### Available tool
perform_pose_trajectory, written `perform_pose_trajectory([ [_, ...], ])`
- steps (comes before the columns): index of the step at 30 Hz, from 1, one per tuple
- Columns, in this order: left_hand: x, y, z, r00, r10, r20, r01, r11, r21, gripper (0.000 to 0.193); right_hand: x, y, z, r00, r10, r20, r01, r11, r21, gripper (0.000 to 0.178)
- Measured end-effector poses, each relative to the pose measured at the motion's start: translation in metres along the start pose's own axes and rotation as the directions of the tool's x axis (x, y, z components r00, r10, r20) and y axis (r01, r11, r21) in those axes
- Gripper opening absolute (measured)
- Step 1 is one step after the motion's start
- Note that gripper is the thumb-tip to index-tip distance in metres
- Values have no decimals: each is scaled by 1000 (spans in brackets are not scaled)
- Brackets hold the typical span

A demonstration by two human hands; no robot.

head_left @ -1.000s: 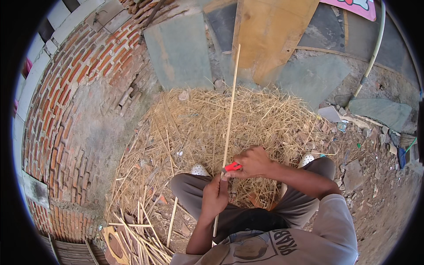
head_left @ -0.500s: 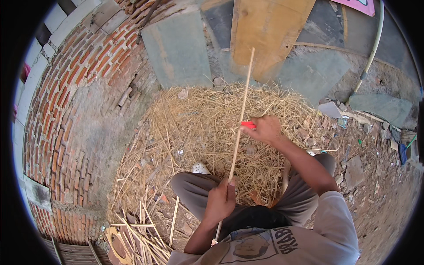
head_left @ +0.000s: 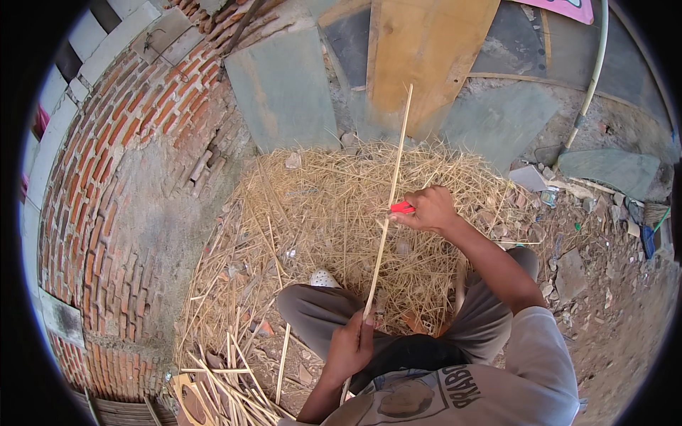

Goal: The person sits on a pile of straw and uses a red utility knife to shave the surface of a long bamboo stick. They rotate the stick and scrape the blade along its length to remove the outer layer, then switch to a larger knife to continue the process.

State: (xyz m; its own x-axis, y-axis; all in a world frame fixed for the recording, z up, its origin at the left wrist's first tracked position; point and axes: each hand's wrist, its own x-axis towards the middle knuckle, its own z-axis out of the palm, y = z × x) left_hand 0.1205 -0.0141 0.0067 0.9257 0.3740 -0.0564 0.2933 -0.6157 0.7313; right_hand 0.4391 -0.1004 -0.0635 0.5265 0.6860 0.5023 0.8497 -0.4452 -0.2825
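A long, thin bamboo stick (head_left: 384, 252) slants up and away from my lap, over a pile of pale shavings. My left hand (head_left: 351, 347) is closed around its lower part, near my left knee. Farther up, my right hand (head_left: 428, 209) grips a small red tool (head_left: 403, 207), probably a knife, pressed against the stick's side. No blade can be made out at this size. The stick's far end rises beyond the right hand, in front of a tan board. Its near end runs down beside my shirt, partly hidden by the left hand.
Shavings (head_left: 320, 206) cover the ground ahead of my crossed legs. Several cut sticks (head_left: 231, 387) lie at the lower left. A worn brick wall (head_left: 99, 213) stands on the left. Boards (head_left: 284, 92) lean at the back, and rubble (head_left: 570, 275) lies on the right.
My left hand has moved down the stick, closer to my body. The right hand stays at about the same place with the red tool slightly turned. The view has shifted a little.
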Motion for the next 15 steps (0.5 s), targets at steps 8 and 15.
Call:
perform_pose_trajectory([
  [8,-59,-6,-10,979,-120,162,135,987,-86,26,4,55,-13,955,283,-93,-284,959,-6,71],
  [15,-45,-21,1,997,-73,34,79,971,-225,28,-21,-38,-12,993,-76,95,71,996,49,68],
])
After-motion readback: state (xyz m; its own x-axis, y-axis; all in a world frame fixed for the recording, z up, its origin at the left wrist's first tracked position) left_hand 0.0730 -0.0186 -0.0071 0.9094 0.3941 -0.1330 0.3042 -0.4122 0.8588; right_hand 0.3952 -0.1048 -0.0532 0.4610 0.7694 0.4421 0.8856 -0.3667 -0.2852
